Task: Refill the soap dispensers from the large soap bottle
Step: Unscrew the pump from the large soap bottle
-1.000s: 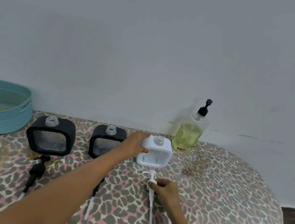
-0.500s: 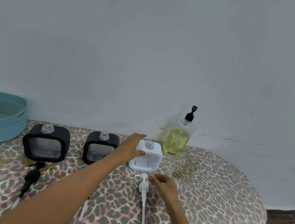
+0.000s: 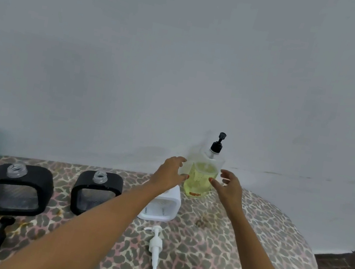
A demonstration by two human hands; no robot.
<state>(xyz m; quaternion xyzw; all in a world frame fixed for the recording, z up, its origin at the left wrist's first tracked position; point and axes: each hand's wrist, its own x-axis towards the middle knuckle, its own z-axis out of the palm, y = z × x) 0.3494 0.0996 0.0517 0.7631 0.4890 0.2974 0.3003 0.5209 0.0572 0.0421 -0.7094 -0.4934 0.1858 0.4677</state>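
Leopard-print tbl (image 3: 246, 251): L hand (image 3: 169, 173), R hand (image 3: 230, 186) flank bottle (image 3: 199, 181).

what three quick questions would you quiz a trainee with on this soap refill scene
1. True or false: the large soap bottle has a black pump fitted on top.
2. Where are the left hand and right hand? A) either side of the bottle B) both gripping its pump C) out of view
3. Fill in: the white pump lies on the table in front of the ___ dispenser.
Key: 1 true; 2 A; 3 white, meaning the white dispenser.
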